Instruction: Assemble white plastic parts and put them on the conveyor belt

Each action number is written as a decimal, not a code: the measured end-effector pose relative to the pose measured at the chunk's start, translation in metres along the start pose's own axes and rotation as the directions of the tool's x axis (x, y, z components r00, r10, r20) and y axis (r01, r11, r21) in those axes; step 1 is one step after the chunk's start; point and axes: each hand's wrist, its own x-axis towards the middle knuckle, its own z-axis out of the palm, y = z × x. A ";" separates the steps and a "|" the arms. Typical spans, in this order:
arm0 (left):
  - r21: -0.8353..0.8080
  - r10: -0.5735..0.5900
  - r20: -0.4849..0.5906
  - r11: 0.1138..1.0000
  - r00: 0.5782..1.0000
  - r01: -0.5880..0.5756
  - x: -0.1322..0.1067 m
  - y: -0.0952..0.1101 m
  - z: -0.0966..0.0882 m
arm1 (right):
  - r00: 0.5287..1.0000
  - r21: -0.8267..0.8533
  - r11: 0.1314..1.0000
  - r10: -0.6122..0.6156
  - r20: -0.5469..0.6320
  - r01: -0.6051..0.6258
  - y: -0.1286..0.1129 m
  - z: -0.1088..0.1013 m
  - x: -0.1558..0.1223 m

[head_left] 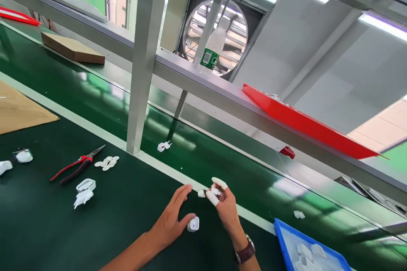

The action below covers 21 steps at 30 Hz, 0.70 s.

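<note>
Small white plug part (201, 193), low and centre in the frame, pinched at the tips of the right hand (226, 208), fingers capped in white cots (212, 198); right wrist wearing a dark watch (245, 253). Just left of it, left hand (171, 220) spread loose with the fingertips reaching toward the part, holding nothing; contact with the part hard to tell. Resting beside the left thumb, on the dark green work mat (127, 220), 1 white adapter housing (193, 224).

Further out, lower right: blue tray (281, 237) with more white housings inside, and 1 loose white piece (299, 214) on the glossy green conveyor belt (95, 93) just above it. Mid-frame, at the foot of the grey upright post (144, 59), another white plug piece (163, 146) on the belt. Left of centre: red-handled pliers (78, 165), a scatter of small white discs (107, 162), 2 white housings (85, 191) below them. Upper left: flat cardboard box (72, 48). Upper centre: plastic bottle (213, 48) with green label on the grey rail, before a round fan. Right: long red tray (305, 123) tilted on the rail.
</note>
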 end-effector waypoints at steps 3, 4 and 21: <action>-0.182 -0.011 0.020 0.983 1.000 0.015 0.002 0.016 0.001 | 0.988 0.296 0.943 0.149 0.042 -0.155 -0.026 0.007 -0.029; -0.241 -0.043 0.049 0.969 0.998 0.054 0.001 0.021 0.001 | 0.980 0.327 0.924 0.186 0.068 -0.198 -0.034 0.007 -0.035; -0.502 -0.343 0.441 0.672 0.829 0.545 0.002 0.064 0.005 | 0.995 -0.020 0.995 -0.097 0.007 0.097 -0.077 -0.038 -0.081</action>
